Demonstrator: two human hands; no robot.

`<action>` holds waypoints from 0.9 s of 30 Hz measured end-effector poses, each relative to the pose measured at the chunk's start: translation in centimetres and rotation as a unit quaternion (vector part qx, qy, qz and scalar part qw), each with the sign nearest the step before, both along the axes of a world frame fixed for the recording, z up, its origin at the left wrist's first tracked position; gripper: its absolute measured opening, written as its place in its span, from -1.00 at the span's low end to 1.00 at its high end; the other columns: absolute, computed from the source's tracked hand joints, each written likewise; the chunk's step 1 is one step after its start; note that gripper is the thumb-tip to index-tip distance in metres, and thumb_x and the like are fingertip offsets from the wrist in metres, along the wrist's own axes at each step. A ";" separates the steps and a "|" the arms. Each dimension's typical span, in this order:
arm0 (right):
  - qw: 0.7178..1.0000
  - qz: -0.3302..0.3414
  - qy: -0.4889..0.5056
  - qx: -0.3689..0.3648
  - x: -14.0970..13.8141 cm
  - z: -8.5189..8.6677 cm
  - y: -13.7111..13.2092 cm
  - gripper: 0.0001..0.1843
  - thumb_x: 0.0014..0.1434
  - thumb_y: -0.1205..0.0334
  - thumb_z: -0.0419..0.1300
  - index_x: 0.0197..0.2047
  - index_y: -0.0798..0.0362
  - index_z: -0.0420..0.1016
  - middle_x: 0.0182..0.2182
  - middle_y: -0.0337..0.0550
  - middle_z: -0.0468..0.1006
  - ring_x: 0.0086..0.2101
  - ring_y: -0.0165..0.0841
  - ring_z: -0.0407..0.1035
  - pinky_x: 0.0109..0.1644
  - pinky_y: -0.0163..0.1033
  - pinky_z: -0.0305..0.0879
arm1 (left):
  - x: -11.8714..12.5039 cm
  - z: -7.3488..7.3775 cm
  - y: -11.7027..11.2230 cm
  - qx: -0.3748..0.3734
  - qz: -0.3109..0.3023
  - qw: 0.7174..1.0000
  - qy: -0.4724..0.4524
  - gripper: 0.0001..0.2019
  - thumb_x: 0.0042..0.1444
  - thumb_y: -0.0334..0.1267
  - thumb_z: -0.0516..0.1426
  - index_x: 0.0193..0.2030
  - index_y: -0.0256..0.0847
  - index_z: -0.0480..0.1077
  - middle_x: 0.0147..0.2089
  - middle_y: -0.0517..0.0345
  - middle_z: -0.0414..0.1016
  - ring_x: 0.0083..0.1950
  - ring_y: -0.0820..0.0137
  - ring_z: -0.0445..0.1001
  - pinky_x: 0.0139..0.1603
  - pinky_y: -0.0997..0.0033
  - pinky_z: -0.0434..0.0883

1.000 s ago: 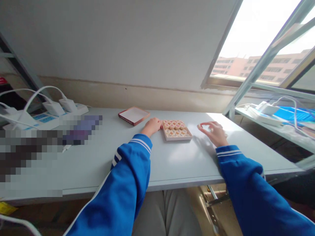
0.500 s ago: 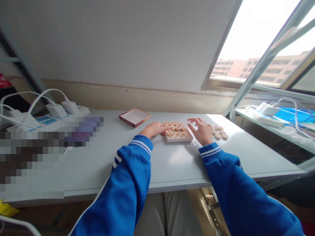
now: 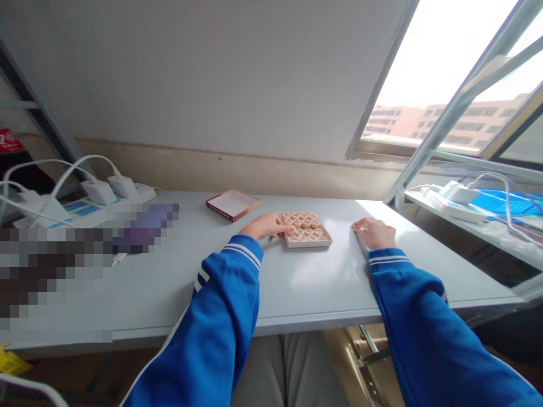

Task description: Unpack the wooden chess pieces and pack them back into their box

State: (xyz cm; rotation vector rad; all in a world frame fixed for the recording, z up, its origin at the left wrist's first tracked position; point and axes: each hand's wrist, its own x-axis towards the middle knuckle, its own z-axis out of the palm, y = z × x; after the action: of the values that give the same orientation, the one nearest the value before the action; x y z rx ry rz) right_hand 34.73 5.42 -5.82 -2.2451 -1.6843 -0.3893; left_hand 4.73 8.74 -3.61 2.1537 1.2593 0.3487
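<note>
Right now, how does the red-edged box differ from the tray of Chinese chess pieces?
The box shows a white inside; the tray is filled with wooden pieces. The box sits farther left; the tray has the left hand at its edge. Both are shallow, squarish, on one table.

Wooden xiangqi pieces (image 3: 302, 228) (glossy) on a smooth painted tabletop (image 3: 314, 288).

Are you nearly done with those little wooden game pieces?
Mostly, it seems. Done: round wooden chess pieces fill the pale square tray in rows. In hand: the left hand touches them. Still to go: the red-edged white box lies apart, and the right hand rests palm-down on the pale grey table.
</note>
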 end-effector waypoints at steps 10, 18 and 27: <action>0.912 0.311 0.249 0.093 -4.4 1.0 -0.3 -0.64 -0.04 -0.04 0.12 -0.24 0.01 0.38 -0.27 -0.12 0.51 -0.30 -0.30 0.37 -0.24 -0.17 0.28 | -0.6 0.4 0.1 -0.064 -0.022 0.998 -0.016 -0.49 -0.23 0.23 0.09 -0.55 -0.28 0.36 -0.64 0.20 0.33 -0.59 0.52 0.17 -0.52 0.47 0.06; 0.889 0.401 0.215 0.043 -10.6 1.1 -1.1 -0.81 0.02 0.11 0.12 -0.30 0.01 0.38 -0.38 -0.20 0.48 -0.40 -0.39 0.36 -0.27 -0.22 0.30 | -0.7 -0.2 0.4 -0.031 -0.029 0.999 -0.015 -0.43 -0.27 0.29 0.07 -0.53 -0.29 0.39 -0.62 0.19 0.34 -0.54 0.50 0.20 -0.49 0.47 0.09; 0.886 0.405 0.219 0.052 -10.7 1.1 -1.2 -0.81 0.02 0.17 0.13 -0.27 0.02 0.38 -0.25 -0.14 0.47 -0.38 -0.39 0.38 -0.27 -0.23 0.30 | -0.8 0.0 0.3 -0.042 -0.047 0.997 -0.040 -0.44 -0.25 0.28 0.06 -0.52 -0.30 0.40 -0.64 0.21 0.32 -0.55 0.50 0.21 -0.47 0.49 0.11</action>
State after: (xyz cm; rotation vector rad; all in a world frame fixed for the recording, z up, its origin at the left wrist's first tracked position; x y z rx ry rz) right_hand 24.05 4.20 -4.69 -1.2314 -2.0535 0.2127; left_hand 3.91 9.00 -3.66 2.0984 1.1053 0.3333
